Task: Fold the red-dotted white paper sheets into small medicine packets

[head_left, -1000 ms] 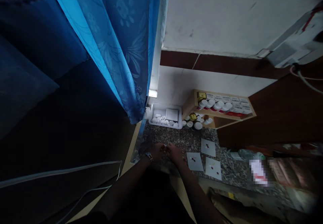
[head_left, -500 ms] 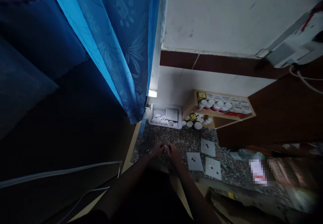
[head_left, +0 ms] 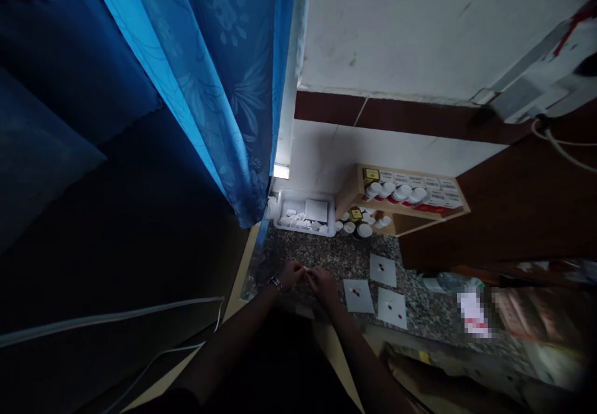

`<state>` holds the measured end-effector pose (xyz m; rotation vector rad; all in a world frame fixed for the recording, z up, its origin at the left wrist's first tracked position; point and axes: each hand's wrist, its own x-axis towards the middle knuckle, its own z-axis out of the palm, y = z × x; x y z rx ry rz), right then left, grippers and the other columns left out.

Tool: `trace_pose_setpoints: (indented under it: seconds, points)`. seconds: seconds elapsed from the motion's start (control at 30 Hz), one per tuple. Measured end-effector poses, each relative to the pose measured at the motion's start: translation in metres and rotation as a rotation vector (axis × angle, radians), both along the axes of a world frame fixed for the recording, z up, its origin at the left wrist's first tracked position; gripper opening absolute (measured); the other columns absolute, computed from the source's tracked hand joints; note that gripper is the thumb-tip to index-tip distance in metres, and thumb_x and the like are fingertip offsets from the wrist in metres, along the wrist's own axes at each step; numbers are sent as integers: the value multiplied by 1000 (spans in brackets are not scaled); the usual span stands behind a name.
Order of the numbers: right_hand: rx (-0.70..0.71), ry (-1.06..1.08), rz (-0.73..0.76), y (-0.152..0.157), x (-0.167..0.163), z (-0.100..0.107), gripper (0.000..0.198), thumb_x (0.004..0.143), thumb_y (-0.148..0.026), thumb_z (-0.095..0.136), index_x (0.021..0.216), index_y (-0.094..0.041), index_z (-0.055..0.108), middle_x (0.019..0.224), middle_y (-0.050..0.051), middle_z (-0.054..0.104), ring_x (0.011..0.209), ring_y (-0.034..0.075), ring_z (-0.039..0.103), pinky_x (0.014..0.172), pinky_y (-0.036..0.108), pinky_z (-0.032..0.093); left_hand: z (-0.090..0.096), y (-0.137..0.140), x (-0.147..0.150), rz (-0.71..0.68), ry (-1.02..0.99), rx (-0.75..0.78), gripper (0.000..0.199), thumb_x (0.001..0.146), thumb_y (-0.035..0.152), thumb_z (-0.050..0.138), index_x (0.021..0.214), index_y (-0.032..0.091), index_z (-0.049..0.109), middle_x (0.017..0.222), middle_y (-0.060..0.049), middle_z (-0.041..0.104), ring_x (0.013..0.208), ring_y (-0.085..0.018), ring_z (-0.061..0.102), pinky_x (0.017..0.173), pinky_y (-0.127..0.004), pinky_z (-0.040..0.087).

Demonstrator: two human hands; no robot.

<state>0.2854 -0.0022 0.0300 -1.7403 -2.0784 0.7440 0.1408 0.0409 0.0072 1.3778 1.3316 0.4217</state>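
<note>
Left hand point(head_left: 291, 275) and right hand point(head_left: 323, 283), pinched narrow, hold a small pale item point(head_left: 306, 270) at lower centre; three white papers point(head_left: 360, 306) bearing pills point(head_left: 400, 316) lie toward lower right.

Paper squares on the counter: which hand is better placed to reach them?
Likely the right hand: the paper squares lie to its right, while the left hand sits farther from them.

Shiny left wristband point(head_left: 276, 284), dark left sleeve point(head_left: 183, 400), bare forearms point(head_left: 351, 338)
</note>
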Motion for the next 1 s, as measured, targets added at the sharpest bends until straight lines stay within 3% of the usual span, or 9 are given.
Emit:
trace_pose_setpoints:
  seconds: [0.3,0.47,0.57,0.77,0.9,1.0]
  points:
    - [-85,-99,49,3,-1,-1,20,86,-29,44,79,-19,60,81,3,60,74,14,55,63,23,35,-4,-6,-4,19,-30,-25,21,75,21,47,58,13,55,53,3,51,55,-10,47,54,-20,36]
    - [-74,-115,130,3,1,4,18,86,-24,44,90,-20,60,89,4,61,82,15,55,69,23,36,5,-6,-7,-57,-163,61,17,75,21,50,85,12,61,71,0,59,62,-11,51,59,-20,40]
    - [-86,-130,170,2,3,9,21,86,-25,44,99,-22,60,91,4,61,84,15,55,69,23,36,12,-4,-11,-164,-206,49,21,69,19,56,88,13,63,75,-1,62,64,-11,53,60,-20,40]
    - [-48,-246,203,-3,0,16,22,87,-22,41,99,-23,59,90,4,61,81,15,55,65,23,35,15,0,-18,-343,-15,165,20,65,14,56,80,14,69,68,-2,64,60,-13,53,59,-22,40]
    - [-28,-294,194,-5,-4,14,19,85,-18,44,94,-21,60,90,6,61,80,15,54,65,23,34,12,1,-17,-398,171,271,16,65,15,56,73,14,70,65,-5,64,59,-16,53,57,-25,39]
    - [7,-286,173,-9,-7,10,22,85,-17,44,99,-22,59,90,6,61,79,16,54,64,23,34,12,2,-17,-419,200,328,14,66,15,56,69,16,70,62,-5,63,56,-16,53,56,-25,38]
